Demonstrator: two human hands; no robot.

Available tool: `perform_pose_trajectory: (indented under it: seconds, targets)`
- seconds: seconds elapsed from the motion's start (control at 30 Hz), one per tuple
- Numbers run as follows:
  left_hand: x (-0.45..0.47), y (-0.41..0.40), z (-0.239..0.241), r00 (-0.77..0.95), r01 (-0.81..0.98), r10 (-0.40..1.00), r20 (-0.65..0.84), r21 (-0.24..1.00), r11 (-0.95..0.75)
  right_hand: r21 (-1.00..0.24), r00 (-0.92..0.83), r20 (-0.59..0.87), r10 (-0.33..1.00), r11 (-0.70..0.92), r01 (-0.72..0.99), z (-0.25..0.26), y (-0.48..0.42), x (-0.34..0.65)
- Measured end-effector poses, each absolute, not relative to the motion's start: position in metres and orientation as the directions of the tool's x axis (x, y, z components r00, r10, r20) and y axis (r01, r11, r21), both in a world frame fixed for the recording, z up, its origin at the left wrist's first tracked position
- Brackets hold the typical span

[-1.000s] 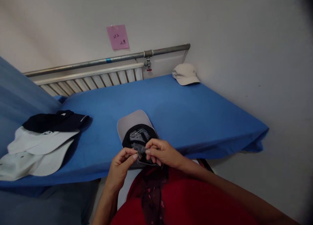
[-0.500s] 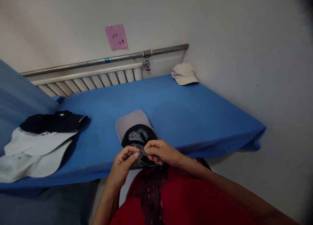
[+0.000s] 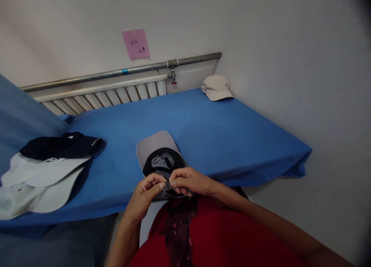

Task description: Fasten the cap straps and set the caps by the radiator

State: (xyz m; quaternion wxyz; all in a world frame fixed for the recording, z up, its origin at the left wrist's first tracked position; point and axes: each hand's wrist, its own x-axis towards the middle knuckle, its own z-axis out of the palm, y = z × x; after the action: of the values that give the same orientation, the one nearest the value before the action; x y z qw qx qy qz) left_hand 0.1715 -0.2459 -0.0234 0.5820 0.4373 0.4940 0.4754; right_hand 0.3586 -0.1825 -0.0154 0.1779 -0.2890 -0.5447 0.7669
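The left hand (image 3: 144, 195) and the right hand (image 3: 189, 182) meet fingertip to fingertip, each pinching the back strap (image 3: 171, 189) of a grey cap (image 3: 153, 145) between thumb and forefinger, either side of its small buckle (image 3: 167, 186). The cap lies upside down at the near edge of the blue cover (image 3: 232, 135), brim pointing away from the pinch, which leaves the dark lining up and the strap facing the person. A stack of caps (image 3: 43, 174) lies well left of the grip, and a beige cap (image 3: 216, 88) far beyond it
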Motion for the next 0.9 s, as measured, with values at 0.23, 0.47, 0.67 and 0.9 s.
perform_pose_trajectory:
  seconds: [0.23, 0.47, 0.67, 0.9]
  targets:
    - [0.1709, -0.2440, -0.0210, 0.096, -0.083, 0.976, -0.196, 0.975, 0.205, -0.946, -0.778, -0.251, 0.576, -0.317, 0.071, -0.0170, -0.1812, 0.3587]
    - [0.1705, -0.2426, -0.0198, 0.099, -0.051, 0.974, -0.203, 0.977, 0.209, -0.952, -0.747, -0.250, 0.616, -0.296, 0.075, -0.0150, -0.1844, 0.3575]
    - [0.1707, -0.2439, -0.0206, 0.066, -0.084, 0.975, -0.212, 0.972, 0.217, -0.962, -0.714, -0.192, 0.673, -0.272, 0.002, -0.0173, -0.1862, 0.3569]
    - [0.1744, -0.2435, -0.0163, 0.071, -0.065, 0.974, -0.215, 0.973, 0.219, -0.957, -0.704, -0.177, 0.688, -0.286, -0.038, -0.0217, -0.1877, 0.3518]
